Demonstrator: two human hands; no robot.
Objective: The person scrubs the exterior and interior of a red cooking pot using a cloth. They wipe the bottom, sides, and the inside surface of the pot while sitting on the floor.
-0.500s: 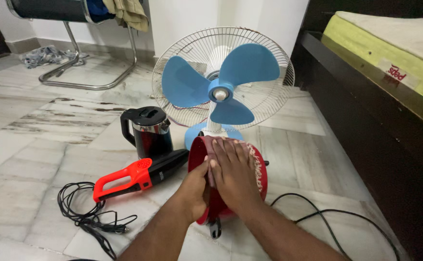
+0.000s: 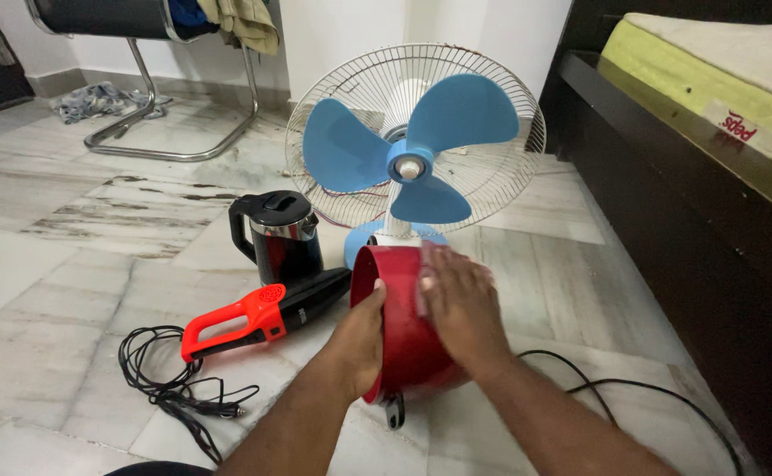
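Marble floor (image 2: 68,264) is spreading wide and open to your left, while the dark bed frame (image 2: 668,194) is walling off your right edge. Ahead, the blue-bladed fan (image 2: 414,141) is standing upright just behind the red pot (image 2: 403,326), which you are keeping tipped on its side on the floor in front of you. Your left hand (image 2: 359,339) is gripping the pot's rim, thumb over the edge. Your right hand (image 2: 461,304) is lying flat and spread on the pot's outer wall, pressing a pale cloth (image 2: 425,284) that is barely peeking out. The black kettle (image 2: 275,234) and the red-handled handheld vacuum (image 2: 258,319) are sitting just left of the pot, with the vacuum's tangled cord (image 2: 170,379) beyond.
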